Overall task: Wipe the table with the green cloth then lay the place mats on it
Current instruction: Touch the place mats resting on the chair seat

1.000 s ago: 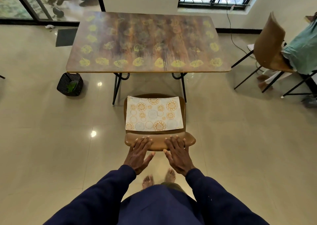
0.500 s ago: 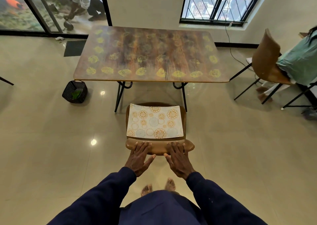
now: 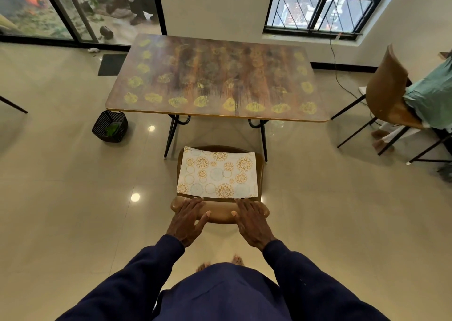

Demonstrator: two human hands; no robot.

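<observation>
The bench [image 3: 215, 81], its brown top printed with yellow rosettes, stands at 12 o'clock on black legs and carries nothing. Just short of it, at the centre of the view, a brown chair [image 3: 220, 214] faces the bench. A place mat [image 3: 217, 174] with gold and pale blue medallions lies flat on the chair's seat.

The left grip [image 3: 187, 220] rests on the top of the chair's backrest at 7 o'clock of the mat, fingers straight and spread, holding nothing. The right grip [image 3: 252, 223] lies the same way at 5 o'clock of the mat, also flat and unclenched. Both sets of fingertips reach the mat's near edge; whether they touch it cannot be told.

A black slatted basket [image 3: 102, 122] sits on the floor at 10 o'clock, beside the bench's left corner, with the green cloth [image 3: 113, 128] crumpled inside. A second brown chair [image 3: 386, 93] stands at 2 o'clock, well apart from the bench, with a person in a teal garment seated on it.
</observation>
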